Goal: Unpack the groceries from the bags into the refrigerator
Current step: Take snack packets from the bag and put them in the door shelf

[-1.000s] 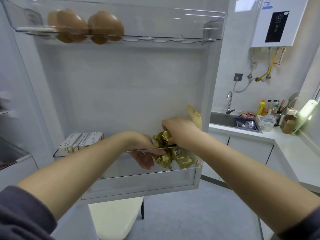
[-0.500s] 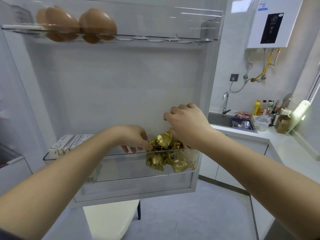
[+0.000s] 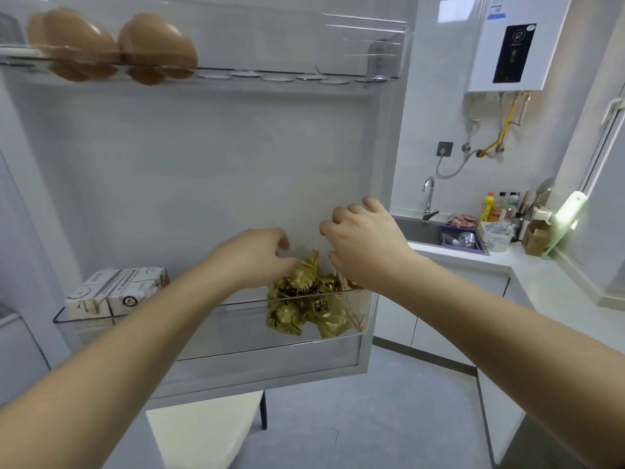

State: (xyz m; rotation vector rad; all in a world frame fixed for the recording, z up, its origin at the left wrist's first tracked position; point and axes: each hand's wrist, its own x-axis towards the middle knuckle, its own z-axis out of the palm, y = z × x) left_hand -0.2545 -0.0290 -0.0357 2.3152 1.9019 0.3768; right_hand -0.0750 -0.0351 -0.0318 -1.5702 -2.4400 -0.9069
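- Head camera looks at the inner side of the open refrigerator door [image 3: 203,157], with both forearms of the person reaching toward it.
- Gold foil packets [image 3: 306,301] lie in a crumpled bunch at the right end of the clear lower door bin [image 3: 209,328]. One twisted tip of foil stands up above the rim of the bin.
- Left hand [image 3: 255,255] is above the bin rim, just to the left of this raised tip. Its fingers are loosely curled and they do not close around anything. Whether the hand touches the foil, I cannot tell.
- Right hand [image 3: 367,240] is higher, above and a little to the right of the packets. It is apart from them, its fingers are relaxed and slightly bent, and it holds nothing.
- So the packets lie below and between the two hands, inside the bin, and neither hand grips them.
- White milk cartons [image 3: 115,292] stand side by side at the left end of the same bin, well apart from the packets.
- Brown eggs [image 3: 111,49] sit at the left part of the clear upper door shelf [image 3: 338,45].
- Beyond the door, on the right, there is a sink [image 3: 424,231] with a faucet in a white counter [image 3: 541,286], and a white water heater [image 3: 507,45] hangs on the wall above it.
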